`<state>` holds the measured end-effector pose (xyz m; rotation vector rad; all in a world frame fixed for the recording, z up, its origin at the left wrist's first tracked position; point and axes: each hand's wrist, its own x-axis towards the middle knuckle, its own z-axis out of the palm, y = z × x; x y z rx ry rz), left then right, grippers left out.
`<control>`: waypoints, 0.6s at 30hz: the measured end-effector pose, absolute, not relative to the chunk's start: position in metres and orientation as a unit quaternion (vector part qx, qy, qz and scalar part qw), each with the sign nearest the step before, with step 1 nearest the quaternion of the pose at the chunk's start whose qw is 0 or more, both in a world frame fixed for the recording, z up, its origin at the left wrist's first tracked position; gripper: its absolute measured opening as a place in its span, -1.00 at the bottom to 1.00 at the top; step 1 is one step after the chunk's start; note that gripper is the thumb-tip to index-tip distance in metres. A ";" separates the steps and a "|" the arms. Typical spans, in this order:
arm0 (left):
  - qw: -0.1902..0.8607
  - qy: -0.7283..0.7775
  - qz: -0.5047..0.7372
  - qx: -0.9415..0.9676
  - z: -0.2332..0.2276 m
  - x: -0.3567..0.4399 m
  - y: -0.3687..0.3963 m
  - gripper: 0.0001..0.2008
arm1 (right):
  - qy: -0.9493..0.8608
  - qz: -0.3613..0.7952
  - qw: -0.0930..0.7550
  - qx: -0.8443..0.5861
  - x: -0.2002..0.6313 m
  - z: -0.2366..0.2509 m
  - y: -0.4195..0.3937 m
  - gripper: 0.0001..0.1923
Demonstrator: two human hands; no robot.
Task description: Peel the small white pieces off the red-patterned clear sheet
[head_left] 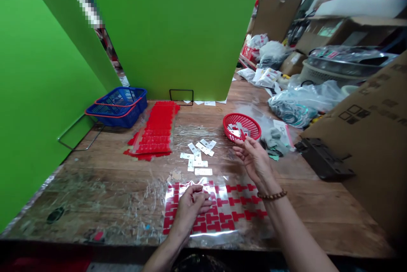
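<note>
My right hand [254,159] is at the near rim of a round red plastic basket [251,124], with thumb and index finger pinched at a small red piece [243,135]. Small white and grey pieces [234,130] lie inside that basket. Over a clear sheet of red T-shaped stickers [219,221] rests my left hand [192,206], fingers loosely bent and apart, with nothing clearly visible in them. The sheet's right part shows wider gaps between its stickers. Several small white printed cards [203,172] are scattered just beyond the sheet.
A stack of red sticker sheets [155,130] lies at left, beside blue baskets [122,109]. Green panels [178,30] stand behind and left. At right are a dark metal block [324,159], a cardboard box [365,136] and plastic bags [299,104].
</note>
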<state>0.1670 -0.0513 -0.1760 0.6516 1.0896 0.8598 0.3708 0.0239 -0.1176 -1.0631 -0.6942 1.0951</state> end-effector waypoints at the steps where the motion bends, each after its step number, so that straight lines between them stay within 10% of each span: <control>1: 0.721 0.493 0.386 0.296 -0.176 0.167 -0.051 -0.52 | -0.333 0.471 0.654 -0.489 0.366 -0.121 0.027 -0.63; 7: 0.723 0.480 0.383 0.315 -0.177 0.165 -0.052 -0.62 | -0.618 0.338 0.425 -0.568 0.320 -0.159 0.006 -0.90; 18: 0.714 0.492 0.389 0.312 -0.174 0.167 -0.052 -0.60 | -0.680 0.295 0.326 -0.587 0.309 -0.168 0.005 -0.85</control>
